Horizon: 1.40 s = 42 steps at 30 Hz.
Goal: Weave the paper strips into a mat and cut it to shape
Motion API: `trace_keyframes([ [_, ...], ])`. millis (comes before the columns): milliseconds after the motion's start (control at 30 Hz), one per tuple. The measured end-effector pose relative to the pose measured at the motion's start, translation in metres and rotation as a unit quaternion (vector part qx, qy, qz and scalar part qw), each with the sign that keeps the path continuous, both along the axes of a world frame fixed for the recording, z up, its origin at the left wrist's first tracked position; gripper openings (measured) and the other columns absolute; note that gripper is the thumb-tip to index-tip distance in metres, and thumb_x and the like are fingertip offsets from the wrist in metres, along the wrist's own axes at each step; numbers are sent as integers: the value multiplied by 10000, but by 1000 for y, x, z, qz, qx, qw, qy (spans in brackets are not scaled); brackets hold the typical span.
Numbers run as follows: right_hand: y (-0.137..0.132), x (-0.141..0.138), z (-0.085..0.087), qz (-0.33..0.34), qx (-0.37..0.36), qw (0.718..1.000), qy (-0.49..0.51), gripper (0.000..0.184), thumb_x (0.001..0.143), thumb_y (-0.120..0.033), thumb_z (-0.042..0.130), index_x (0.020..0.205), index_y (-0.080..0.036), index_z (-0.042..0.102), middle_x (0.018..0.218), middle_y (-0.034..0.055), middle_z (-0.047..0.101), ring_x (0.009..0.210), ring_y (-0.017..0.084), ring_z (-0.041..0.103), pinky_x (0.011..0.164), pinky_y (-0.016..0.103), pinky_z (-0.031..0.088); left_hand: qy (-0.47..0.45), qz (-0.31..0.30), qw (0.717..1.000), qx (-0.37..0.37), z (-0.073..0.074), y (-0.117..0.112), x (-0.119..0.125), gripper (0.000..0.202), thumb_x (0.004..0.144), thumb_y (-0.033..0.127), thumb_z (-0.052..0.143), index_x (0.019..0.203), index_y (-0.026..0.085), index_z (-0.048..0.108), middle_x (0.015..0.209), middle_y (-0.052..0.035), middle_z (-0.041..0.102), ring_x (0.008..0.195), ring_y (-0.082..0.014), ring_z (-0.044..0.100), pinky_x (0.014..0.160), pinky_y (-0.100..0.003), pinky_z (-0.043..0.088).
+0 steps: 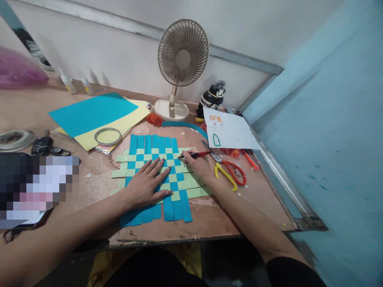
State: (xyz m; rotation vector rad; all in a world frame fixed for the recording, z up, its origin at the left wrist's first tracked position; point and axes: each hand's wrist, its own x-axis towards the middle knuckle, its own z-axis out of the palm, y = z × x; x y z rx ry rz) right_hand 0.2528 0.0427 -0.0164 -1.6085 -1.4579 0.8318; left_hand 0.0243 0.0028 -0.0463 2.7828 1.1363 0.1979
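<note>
A woven mat of blue and pale green paper strips [170,179] lies on the wooden tabletop [206,215]. My left hand [146,183] presses flat on the mat, fingers spread, holding nothing. My right hand [194,165] grips a red and black pen [194,155], with its tip on the upper right part of the weave. Just right of that hand lie scissors with red and yellow handles [229,173]. Both hands hide part of the weave.
Behind the mat lie a blue paper sheet [92,113] on yellow paper [125,119], a tape roll [107,136], and a drawn-on white sheet [229,128]. A fan [182,56] and a black bottle [212,97] stand at the back. A blue wall [323,119] rises on the right.
</note>
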Motion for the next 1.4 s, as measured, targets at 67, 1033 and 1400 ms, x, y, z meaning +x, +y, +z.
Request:
trace_keyframes([
  [67, -2, 0, 0, -1, -1, 1000, 0, 261, 838, -424, 592, 709, -210, 669, 637, 2, 711, 591, 155, 649, 560, 246, 472, 1, -1, 1000, -2, 1, 0, 0, 813, 960, 742, 248, 1578, 216, 291, 1661, -130, 179, 1534, -345, 135, 1217, -513, 171],
  [1033, -19, 10, -4, 16, -10, 997, 80, 237, 812, -441, 637, 830, -213, 697, 785, 41, 754, 704, 184, 685, 662, 299, 532, -1, 3, 1000, -3, -2, 2, 0, 801, 954, 746, 267, 1573, 236, 295, 1670, -98, 167, 1538, -333, 125, 1227, -507, 166],
  [1400, -20, 8, -4, 30, 12, 998, 48, 217, 859, -406, 611, 863, -215, 715, 837, 43, 760, 744, 178, 694, 714, 303, 529, 6, 2, 1000, -11, 1, 1, 0, 805, 958, 740, 271, 1575, 223, 288, 1674, -113, 131, 1538, -339, 110, 1230, -512, 157],
])
